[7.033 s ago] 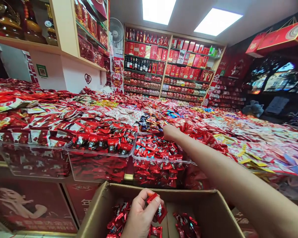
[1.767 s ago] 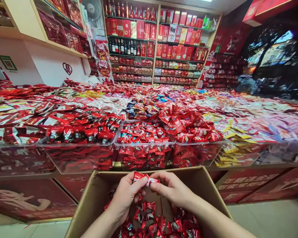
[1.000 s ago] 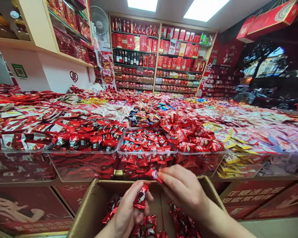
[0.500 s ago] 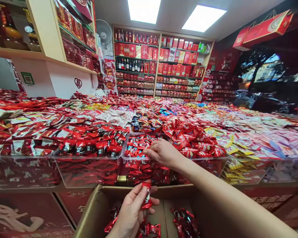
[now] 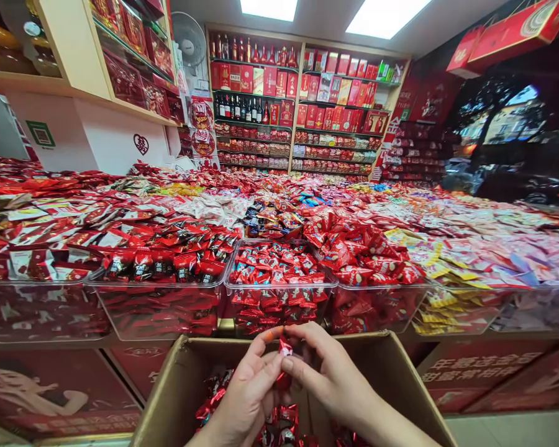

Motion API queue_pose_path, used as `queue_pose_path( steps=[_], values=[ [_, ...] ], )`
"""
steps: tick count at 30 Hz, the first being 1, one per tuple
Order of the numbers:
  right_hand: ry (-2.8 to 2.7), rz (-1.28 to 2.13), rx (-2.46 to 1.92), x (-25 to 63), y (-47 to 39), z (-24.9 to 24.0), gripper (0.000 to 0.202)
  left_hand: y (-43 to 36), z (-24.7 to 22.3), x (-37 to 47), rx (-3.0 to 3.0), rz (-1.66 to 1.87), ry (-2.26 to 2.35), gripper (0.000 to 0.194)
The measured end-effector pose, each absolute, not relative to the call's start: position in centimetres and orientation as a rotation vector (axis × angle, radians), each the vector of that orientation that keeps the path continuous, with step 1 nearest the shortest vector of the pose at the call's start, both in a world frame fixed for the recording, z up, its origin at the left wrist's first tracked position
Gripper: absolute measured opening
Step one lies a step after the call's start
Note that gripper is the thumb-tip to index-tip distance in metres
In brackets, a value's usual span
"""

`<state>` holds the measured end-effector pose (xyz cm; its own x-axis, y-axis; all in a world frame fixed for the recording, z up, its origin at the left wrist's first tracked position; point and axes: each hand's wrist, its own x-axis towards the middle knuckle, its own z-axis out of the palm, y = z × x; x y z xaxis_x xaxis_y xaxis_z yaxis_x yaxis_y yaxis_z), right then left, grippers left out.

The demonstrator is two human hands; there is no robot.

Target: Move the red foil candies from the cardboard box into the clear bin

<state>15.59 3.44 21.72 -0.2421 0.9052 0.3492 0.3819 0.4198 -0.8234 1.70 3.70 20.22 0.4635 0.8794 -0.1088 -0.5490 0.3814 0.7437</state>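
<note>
A wrapped candy (image 5: 286, 349) in shiny red foil is between my two hands, above the open cardboard box. My left hand (image 5: 251, 388) is closed on it with thumb and fingers. My right hand (image 5: 330, 366) meets it from the other side, its thumb pressed against the candy and its fingers curled over the top; the lower part of the candy is mostly hidden. Below, inside the cardboard box (image 5: 161, 394), lie more red wrapped candies (image 5: 286, 428). Just beyond the box stands a clear bin (image 5: 279, 287) heaped with small red and blue wrapped candies (image 5: 274, 264).
Clear bins of other sweets flank it: dark-and-red packets (image 5: 163, 267) on the left, larger red packets (image 5: 372, 261) and yellow packets (image 5: 447, 310) on the right. Behind the heaped display, shelves (image 5: 300, 112) hold bottles and boxes. A red gift box (image 5: 512, 40) hangs at upper right.
My right hand has come back from the middle bin to my left hand over the box, where both now touch a candy. The view has tilted slightly down.
</note>
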Motion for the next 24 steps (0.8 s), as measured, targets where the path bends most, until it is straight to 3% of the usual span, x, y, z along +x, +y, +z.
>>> queue_pose_path(
  steps=[4,6,11,16,19,24],
  values=[
    [-1.561,1.298,-1.016,16.2,4.1,21.1,0.022,3.6,19.7,2.1,0.813,0.942,0.553,0.033],
    [-1.535,1.362,-0.968,16.5,4.0,21.0,0.019,3.5,19.6,2.3,0.840,0.939,0.555,0.034],
    [-1.716,0.838,-1.037,17.4,3.7,22.5,0.010,3.7,19.2,2.2,0.888,0.912,0.713,0.033],
    [-1.855,0.154,-1.003,18.7,6.0,29.0,0.009,3.7,17.1,1.9,1.346,0.882,0.928,0.038],
    [-2.020,-0.248,-1.254,19.1,9.2,32.6,0.013,3.2,16.0,1.5,1.715,0.811,0.852,0.036],
    [-2.324,-0.374,-1.576,18.3,13.9,33.5,0.015,2.6,14.2,0.8,1.649,0.537,0.783,0.025]
  ],
)
